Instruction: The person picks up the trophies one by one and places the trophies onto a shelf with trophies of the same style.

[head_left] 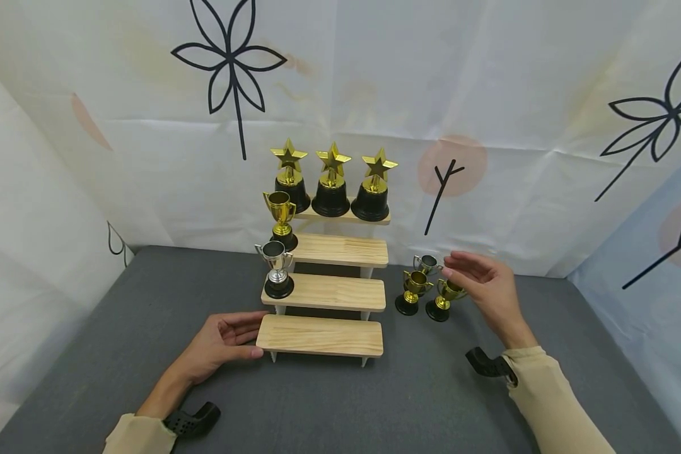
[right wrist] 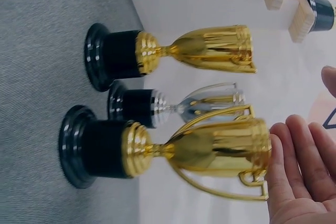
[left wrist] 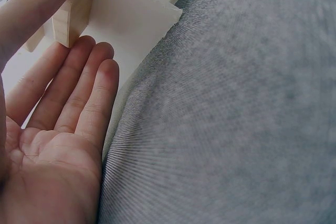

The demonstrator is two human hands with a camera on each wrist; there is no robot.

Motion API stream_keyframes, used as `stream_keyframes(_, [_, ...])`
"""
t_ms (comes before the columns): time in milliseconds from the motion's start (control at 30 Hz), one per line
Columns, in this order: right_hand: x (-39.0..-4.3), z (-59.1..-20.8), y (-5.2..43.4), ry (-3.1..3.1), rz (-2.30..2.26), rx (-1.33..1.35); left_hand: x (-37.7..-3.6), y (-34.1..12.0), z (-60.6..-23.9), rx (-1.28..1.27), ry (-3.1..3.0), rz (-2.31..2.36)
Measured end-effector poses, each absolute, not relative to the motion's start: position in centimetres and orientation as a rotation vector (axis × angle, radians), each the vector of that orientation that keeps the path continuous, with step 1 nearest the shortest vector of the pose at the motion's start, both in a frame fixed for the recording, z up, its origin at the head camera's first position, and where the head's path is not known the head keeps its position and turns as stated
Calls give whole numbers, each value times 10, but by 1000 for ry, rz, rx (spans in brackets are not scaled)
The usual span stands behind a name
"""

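Spread apart, no grip
Yr L hand (head_left: 222, 340), fingers straight, at btm step's (head_left: 320, 335) end, prob. steadying it; R hand (head_left: 483, 287), fingers extended, by nearest gold cup (head_left: 442, 302), contact unclear.

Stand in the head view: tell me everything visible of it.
The stand has four pale wooden steps with rounded corners, on white supports of unclear material. It stands upright on the table, rising away from the camera. Three star trophies take the top step; below, a gold cup and a silver cup stand at the left ends of the next two; the lowest is bare. The left grip is at that step's left end, apparently touching.
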State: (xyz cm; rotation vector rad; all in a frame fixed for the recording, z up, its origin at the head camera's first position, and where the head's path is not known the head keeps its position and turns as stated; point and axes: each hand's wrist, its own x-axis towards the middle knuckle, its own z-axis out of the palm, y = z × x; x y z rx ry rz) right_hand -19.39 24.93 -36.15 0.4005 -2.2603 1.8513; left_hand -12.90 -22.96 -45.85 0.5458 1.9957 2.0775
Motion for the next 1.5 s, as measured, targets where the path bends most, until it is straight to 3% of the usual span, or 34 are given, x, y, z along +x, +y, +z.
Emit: stream_keyframes(1500, [-183, -405, 259, -2443, 1731, 166, -129, -229, -456, 539, 2006, 2071])
